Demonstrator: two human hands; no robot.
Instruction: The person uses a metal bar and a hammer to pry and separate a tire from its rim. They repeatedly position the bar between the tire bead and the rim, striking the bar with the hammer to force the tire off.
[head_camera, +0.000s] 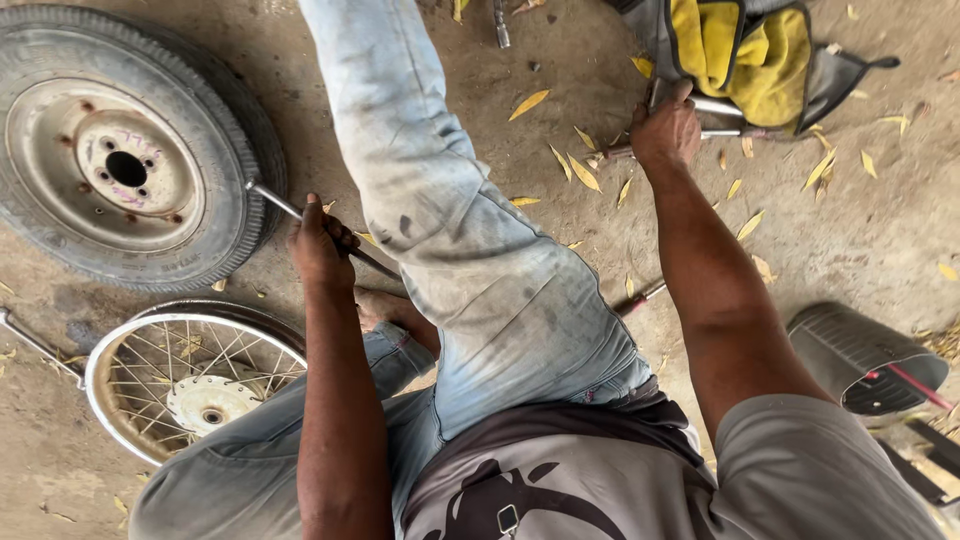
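My left hand (318, 243) grips a long metal tyre lever (280, 205) whose far end rests against the sidewall of a car tyre on a steel rim (120, 150) lying flat on the ground. My right hand (665, 128) reaches out to the right and closes on metal tools (715, 108) lying at the mouth of an open grey and yellow tool bag (745, 50). My legs in worn blue jeans (450, 240) stretch between the two hands.
A spoked motorcycle wheel rim (185, 375) lies at lower left. A dark ribbed seat-like part (860, 350) with a red rod sits at right. Another metal bar (640, 297) pokes out beside my leg. Dry yellow leaves litter the concrete floor.
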